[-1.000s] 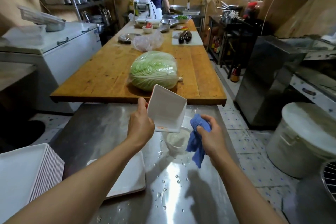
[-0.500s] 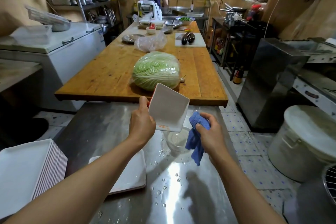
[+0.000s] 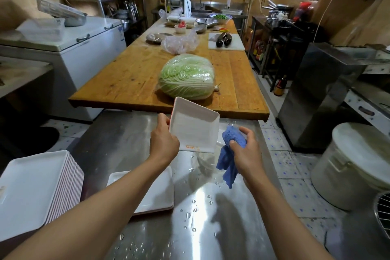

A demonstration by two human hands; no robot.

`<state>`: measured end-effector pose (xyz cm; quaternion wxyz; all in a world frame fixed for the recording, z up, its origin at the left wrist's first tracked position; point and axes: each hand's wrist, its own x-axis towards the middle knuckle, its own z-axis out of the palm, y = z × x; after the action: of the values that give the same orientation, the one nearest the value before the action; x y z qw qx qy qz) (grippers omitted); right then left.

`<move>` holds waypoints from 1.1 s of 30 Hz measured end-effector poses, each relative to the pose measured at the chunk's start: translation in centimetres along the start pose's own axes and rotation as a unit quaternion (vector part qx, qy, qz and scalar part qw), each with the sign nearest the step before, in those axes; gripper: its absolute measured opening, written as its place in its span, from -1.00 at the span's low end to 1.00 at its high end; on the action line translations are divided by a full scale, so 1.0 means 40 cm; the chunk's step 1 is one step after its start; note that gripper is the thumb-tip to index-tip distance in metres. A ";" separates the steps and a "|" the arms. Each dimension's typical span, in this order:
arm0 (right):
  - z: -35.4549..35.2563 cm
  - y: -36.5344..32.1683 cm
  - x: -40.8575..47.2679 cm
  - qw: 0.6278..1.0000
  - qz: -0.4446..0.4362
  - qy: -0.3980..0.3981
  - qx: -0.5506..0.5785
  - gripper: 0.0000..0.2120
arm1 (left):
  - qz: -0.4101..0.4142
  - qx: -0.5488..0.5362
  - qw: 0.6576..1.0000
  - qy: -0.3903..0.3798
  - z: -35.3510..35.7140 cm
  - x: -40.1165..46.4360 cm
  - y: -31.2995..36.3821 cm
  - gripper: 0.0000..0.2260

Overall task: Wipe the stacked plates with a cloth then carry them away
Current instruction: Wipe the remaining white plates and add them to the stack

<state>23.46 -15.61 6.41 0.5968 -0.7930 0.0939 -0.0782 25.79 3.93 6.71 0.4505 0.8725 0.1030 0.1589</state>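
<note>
The wiping step looks underway. On the steel counter (image 3: 130, 145), a tall stack of square plates (image 3: 35, 188) sits at the near left edge, with a single plate (image 3: 156, 194) lying just beside it. The left hand (image 3: 163, 143) pinches a small square dish (image 3: 195, 125) by its left rim, tilted up above the counter. The right hand (image 3: 245, 150) is closed around a blue cloth (image 3: 229, 154), just right of the dish (whether touching, I cannot tell). Next: press the cloth across the dish's face.
</note>
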 end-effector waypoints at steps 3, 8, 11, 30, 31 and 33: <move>0.012 -0.014 -0.018 1.000 0.001 0.019 -0.013 -0.70 | -0.124 -0.105 0.986 -0.041 -0.034 -0.007 -0.027 -0.71; 0.072 -0.105 -0.057 0.984 -0.144 0.010 -0.106 -0.78 | -0.208 -0.271 0.935 -0.097 -0.105 -0.074 -0.055 -0.59; 0.127 -0.156 -0.087 0.967 -0.191 -0.062 -0.156 -0.79 | -0.212 -0.310 0.919 -0.123 -0.146 -0.109 -0.061 -0.57; 0.371 -0.249 -0.232 0.823 -0.409 -0.151 -0.364 -0.68 | -0.139 -0.324 0.927 -0.130 -0.366 -0.216 -0.097 -0.49; 0.369 -0.247 -0.228 0.814 -0.411 -0.136 -0.387 -0.67 | -0.140 -0.329 0.925 -0.130 -0.375 -0.219 -0.101 -0.50; 0.352 -0.233 -0.218 0.801 -0.401 -0.098 -0.434 -0.66 | -0.152 -0.345 0.917 -0.129 -0.392 -0.223 -0.111 -0.53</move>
<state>18.86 2.13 11.40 0.1115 -0.9394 -0.2673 -0.1836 11.54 15.42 9.94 0.7514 0.6498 0.1144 -0.0003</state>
